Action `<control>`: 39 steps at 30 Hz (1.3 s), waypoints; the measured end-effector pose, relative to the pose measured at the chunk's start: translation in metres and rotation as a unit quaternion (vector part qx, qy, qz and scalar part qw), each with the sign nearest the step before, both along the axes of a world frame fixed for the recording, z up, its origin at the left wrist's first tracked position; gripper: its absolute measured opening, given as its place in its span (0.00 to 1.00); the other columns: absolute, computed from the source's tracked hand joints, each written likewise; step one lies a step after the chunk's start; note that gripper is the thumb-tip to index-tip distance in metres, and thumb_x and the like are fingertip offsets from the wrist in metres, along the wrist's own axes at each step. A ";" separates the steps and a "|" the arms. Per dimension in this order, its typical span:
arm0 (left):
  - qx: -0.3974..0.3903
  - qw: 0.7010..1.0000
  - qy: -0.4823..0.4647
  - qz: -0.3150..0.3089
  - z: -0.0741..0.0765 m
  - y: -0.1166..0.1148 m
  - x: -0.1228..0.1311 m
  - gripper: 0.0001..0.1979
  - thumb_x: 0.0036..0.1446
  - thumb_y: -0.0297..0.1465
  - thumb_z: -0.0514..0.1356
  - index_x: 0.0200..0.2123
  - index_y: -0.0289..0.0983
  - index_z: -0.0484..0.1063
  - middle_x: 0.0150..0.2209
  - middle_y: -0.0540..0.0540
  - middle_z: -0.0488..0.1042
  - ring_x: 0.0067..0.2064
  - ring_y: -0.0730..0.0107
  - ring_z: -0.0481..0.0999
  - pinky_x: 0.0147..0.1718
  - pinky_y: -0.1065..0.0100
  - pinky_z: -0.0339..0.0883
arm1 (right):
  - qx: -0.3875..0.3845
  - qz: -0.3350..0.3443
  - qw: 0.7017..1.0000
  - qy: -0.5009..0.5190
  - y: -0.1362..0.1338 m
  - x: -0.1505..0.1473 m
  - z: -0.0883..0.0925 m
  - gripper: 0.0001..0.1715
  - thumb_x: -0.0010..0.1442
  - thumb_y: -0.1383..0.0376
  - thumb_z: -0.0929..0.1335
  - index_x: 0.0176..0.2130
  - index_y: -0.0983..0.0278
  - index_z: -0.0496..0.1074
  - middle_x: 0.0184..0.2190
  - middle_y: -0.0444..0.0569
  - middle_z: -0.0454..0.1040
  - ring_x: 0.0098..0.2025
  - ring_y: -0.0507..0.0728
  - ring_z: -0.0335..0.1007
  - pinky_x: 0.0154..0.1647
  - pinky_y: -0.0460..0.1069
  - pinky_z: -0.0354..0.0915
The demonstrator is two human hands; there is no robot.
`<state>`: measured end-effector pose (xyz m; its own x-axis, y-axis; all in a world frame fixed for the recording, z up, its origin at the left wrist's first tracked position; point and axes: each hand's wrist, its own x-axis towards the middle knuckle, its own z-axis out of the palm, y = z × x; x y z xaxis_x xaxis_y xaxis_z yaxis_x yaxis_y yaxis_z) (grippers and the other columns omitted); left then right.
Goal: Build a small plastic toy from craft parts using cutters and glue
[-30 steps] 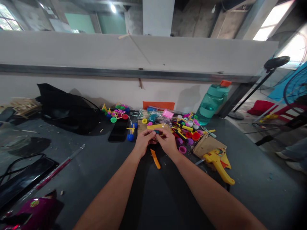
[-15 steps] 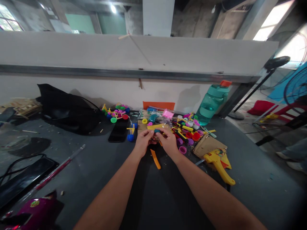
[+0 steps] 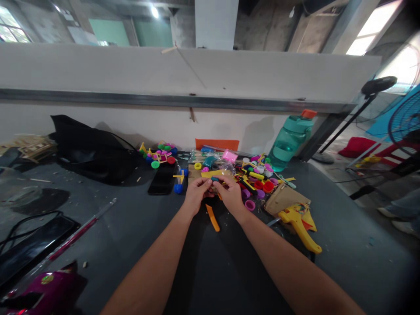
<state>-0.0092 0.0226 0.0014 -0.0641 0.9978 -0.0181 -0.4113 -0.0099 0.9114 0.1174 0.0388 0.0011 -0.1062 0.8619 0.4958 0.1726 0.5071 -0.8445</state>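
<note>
Pinching a small teal piece (image 3: 215, 179) between them, the left hand (image 3: 197, 195) and right hand (image 3: 231, 195) met above the dark tabletop (image 3: 348, 236), near the middle of the bench. Both grips were closed, fingers curled in from either side. Only the top of the piece showed, so its full shape could not be made out.

Just behind the hands, a yellow strip (image 3: 213, 173) lay on a piece of cardboard (image 3: 194, 173). An orange strip (image 3: 212, 217) lay on the tabletop just below the hands, touching neither. To the right sat a heap of colored plastic caps, among them a red cap (image 3: 268, 187) and a pink cap (image 3: 250, 205). Farther right lay a brown paper bag (image 3: 284, 199), partly under a yellow plastic tool (image 3: 299, 226).

Left of the hands were a blue wheel (image 3: 178, 188), a black phone (image 3: 161, 179) and a small colorful toy frame (image 3: 157, 156). Beyond them slumped a black bag (image 3: 92, 151). A teal water bottle (image 3: 288, 144) with an orange cap stood at the far edge against the wall (image 3: 131, 124). Off to the right, a fan (image 3: 405, 122) stood on the floor, and a second person's legs (image 3: 405, 210) showed at the frame edge.
</note>
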 end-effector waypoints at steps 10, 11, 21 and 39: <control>-0.001 1.000 -0.015 -0.008 0.000 0.000 -0.001 0.15 0.41 0.39 0.66 0.28 0.33 0.70 0.21 0.52 0.67 0.22 0.77 0.68 0.21 0.73 0.68 | 0.003 0.014 1.000 0.006 -0.002 0.000 0.003 0.13 0.53 0.65 0.67 0.40 0.59 0.74 0.39 0.48 0.74 0.42 0.57 0.69 0.41 0.52 0.67; 0.000 1.000 -0.015 -0.008 0.000 0.000 -0.001 0.15 0.41 0.39 0.66 0.28 0.33 0.70 0.21 0.52 0.68 0.22 0.77 0.69 0.21 0.73 0.68 | -0.011 0.019 1.000 0.012 -0.002 0.000 0.002 0.14 0.53 0.64 0.67 0.41 0.59 0.73 0.39 0.48 0.74 0.41 0.56 0.70 0.40 0.51 0.67; -0.007 1.000 0.005 -0.011 0.001 0.000 -0.001 0.14 0.41 0.38 0.66 0.27 0.33 0.71 0.20 0.52 0.66 0.22 0.77 0.67 0.21 0.73 0.68 | -0.066 0.018 0.996 0.060 0.001 0.000 -0.002 0.13 0.55 0.62 0.64 0.40 0.61 0.73 0.38 0.48 0.75 0.36 0.56 0.72 0.35 0.50 0.69; -0.007 1.000 0.017 -0.003 0.003 -0.002 0.001 0.15 0.39 0.38 0.67 0.27 0.33 0.72 0.22 0.51 0.68 0.23 0.77 0.68 0.21 0.73 0.68 | -0.064 -0.004 0.996 0.055 0.001 -0.001 0.000 0.13 0.52 0.62 0.67 0.40 0.61 0.71 0.32 0.46 0.73 0.34 0.55 0.71 0.35 0.49 0.68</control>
<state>-0.0077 0.0206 0.0044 -0.0594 0.9978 -0.0295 -0.3807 0.0046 0.9247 0.1160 0.0394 0.0015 -0.0490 0.9196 0.3899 0.0787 0.3927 -0.9163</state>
